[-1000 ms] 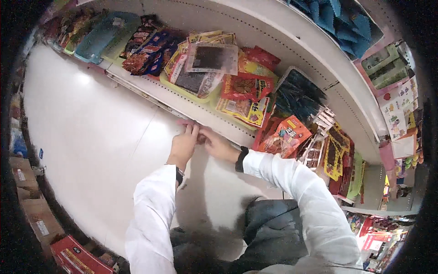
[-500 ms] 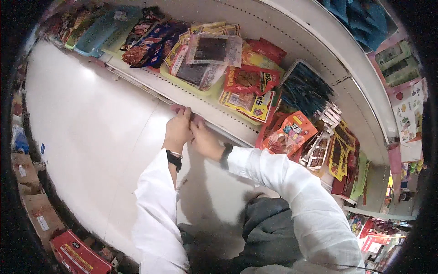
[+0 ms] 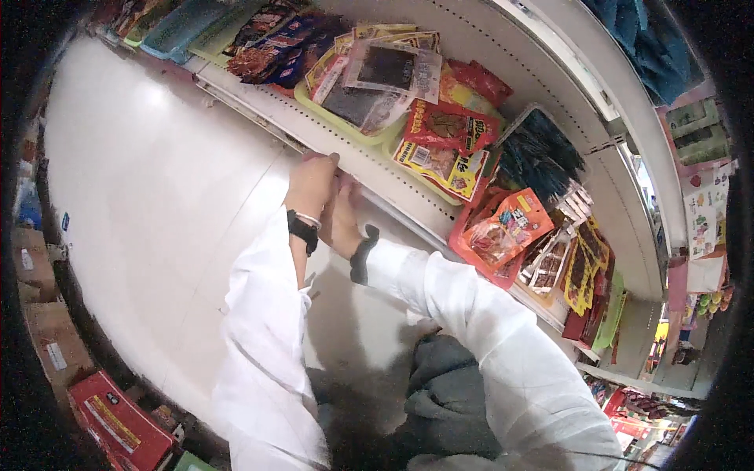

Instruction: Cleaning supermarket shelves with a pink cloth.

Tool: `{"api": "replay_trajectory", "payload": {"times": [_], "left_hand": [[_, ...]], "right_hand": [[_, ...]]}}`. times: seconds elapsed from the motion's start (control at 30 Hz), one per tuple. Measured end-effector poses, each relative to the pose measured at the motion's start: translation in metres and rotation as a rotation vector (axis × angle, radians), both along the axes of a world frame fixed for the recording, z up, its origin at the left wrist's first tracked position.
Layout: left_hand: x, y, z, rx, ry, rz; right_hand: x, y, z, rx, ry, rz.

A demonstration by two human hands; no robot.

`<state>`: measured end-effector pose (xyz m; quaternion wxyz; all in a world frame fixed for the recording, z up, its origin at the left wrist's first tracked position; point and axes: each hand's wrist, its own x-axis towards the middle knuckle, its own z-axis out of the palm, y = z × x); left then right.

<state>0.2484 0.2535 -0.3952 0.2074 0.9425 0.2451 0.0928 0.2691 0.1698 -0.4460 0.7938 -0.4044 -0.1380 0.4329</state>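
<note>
Both my hands meet at the front edge of a white shelf (image 3: 250, 112). My left hand (image 3: 312, 185), with a dark band and a thin light bracelet at the wrist, is closed with its fingers curled at the edge strip. Close beside it, my right hand (image 3: 342, 220) is closed too, its fingertips against the same strip. Something pinkish shows at the fingers, but what they hold is hidden. Behind them on the shelf lie flat clear packs of dark food (image 3: 385, 66), a red snack packet (image 3: 449, 128) and a yellow-edged packet (image 3: 440, 166).
A clear tub of dark blue-green sticks (image 3: 542, 149) and an orange packet (image 3: 510, 228) in a red tray are to the right. A blue tray (image 3: 182, 31) stands far left. Pale floor (image 3: 157, 204) spreads below; a red box (image 3: 122, 424) and cartons line the left.
The view has shifted, so the shelf goods sit further right. Both hands remain at the shelf edge, with the fingers repositioned and the left hand now covering more of the strip.
</note>
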Motion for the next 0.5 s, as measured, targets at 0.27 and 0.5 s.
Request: {"api": "replay_trajectory", "payload": {"times": [0.27,0.5], "left_hand": [[-0.012,0.005,0.0,-0.06,0.039,-0.043],[0.0,0.006,-0.008,-0.103,0.046,-0.11]], "right_hand": [[0.027,-0.027,0.011,-0.416,-1.007,0.269],[0.051,-0.052,0.006,-0.663,-1.454,0.436]]}}
